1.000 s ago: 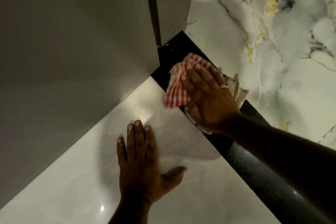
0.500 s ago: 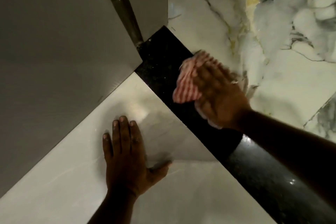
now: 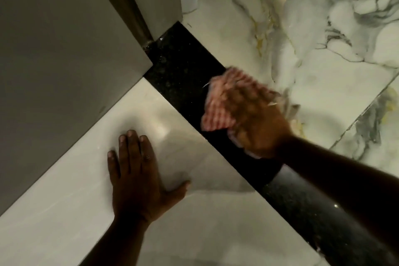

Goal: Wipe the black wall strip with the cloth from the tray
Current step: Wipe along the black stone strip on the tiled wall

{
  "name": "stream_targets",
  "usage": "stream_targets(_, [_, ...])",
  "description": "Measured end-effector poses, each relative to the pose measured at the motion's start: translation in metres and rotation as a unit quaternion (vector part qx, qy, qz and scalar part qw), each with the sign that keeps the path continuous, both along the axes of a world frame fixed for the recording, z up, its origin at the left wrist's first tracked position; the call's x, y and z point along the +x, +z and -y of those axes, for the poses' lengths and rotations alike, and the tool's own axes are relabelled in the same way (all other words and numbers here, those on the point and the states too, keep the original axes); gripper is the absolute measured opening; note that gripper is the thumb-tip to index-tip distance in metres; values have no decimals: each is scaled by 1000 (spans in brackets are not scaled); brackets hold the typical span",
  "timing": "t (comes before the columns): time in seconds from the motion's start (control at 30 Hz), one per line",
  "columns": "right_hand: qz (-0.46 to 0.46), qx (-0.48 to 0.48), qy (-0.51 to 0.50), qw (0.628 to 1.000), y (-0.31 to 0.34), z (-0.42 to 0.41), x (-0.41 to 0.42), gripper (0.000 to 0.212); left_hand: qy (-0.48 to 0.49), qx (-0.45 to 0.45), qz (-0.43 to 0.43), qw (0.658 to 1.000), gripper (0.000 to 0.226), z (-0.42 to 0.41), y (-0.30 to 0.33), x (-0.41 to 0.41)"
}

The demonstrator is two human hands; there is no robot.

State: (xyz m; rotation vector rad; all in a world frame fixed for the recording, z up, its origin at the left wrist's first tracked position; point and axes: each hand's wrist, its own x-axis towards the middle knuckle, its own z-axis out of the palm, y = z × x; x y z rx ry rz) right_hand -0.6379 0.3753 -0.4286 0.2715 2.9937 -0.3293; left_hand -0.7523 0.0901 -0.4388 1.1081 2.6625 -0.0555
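- Right hand (image 3: 257,123) lies palm-down on a red-and-white checked cloth (image 3: 218,112), fingers laid together and pressing it flat against the black wall strip (image 3: 181,77). No pinch; the cloth is trapped under palm and fingers. The hand is motion-blurred.
- Cloth sits on the strip's middle stretch; a bunched end sticks out beyond the fingertips, a pale fringe trails past the heel of the hand.
- Left hand (image 3: 138,170) rests flat with fingers spread, holding nothing, on the glossy white tile (image 3: 64,211), well apart from the cloth; it reads as a brace.
- Step in hand, by my reading: wiping along the strip's length. To do it well, keep the palm flat, keep the pressure even, and run strokes parallel to the strip's edges so its full width gets covered.
- Beyond the fingertips: bare speckled strip runs on to a corner where a grey panel (image 3: 54,60) and a metal trim (image 3: 133,15) close it off. That pocket likely needs the fingertips leading, with a short stop before the trim.
- Thumb side of the grip: the white tile meets the strip in a straight seam; no lip visible.
- Far side of the grip: veined marble wall (image 3: 323,39) borders the strip; the cloth overlaps it slightly.
- Behind the wrist: the strip continues under the forearm, partly hidden; room for a return stroke looks open.
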Motion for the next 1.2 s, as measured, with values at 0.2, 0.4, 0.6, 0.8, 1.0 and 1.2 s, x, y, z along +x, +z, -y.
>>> stream_targets(0.2, [-7,10,-223,975,-1,9,-64,70,1,-9,4,1000,136,-2,2,0])
stream_targets(0.4, [13,7,-46,999,-3,62,-26,67,-1,-7,11,1000,137,0,4,-1])
stream_targets(0.6, [-6,5,-109,994,-4,17,31,68,-1,-18,15,1000,140,-3,4,-1])
stream_targets(0.8, [3,-7,-362,932,-10,38,-44,73,1,-22,13,1000,142,-2,3,-1])
stream_targets(1.0, [-12,-11,-72,997,-5,68,69,62,-4,-16,0,1000,141,2,-2,-1])
stream_targets(1.2, [3,0,-305,952,-5,19,112,70,0,-27,-10,1000,139,-1,-1,-1])
